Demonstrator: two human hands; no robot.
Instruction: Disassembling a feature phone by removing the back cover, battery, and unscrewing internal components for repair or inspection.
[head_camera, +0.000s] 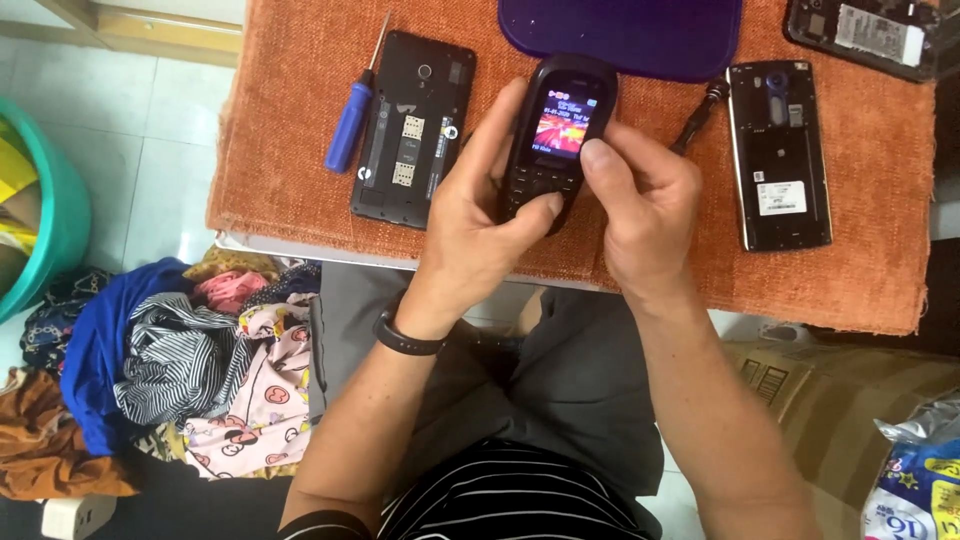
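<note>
A small black keypad phone (556, 130) with a lit colour screen is held upright over the orange cloth (300, 120). My left hand (478, 215) wraps around its left side, thumb resting on the lower keys. My right hand (645, 205) grips the right side, its thumb pressing near the bottom edge of the screen. A black band sits on my left wrist.
On the cloth lie an opened black phone body (413, 128) beside a blue-handled screwdriver (352, 118), another opened phone (779, 155), a third at the top right (868, 32) and a purple tray (620, 35). Crumpled clothes (190, 360) lie on the floor left; a cardboard box (840, 400) sits right.
</note>
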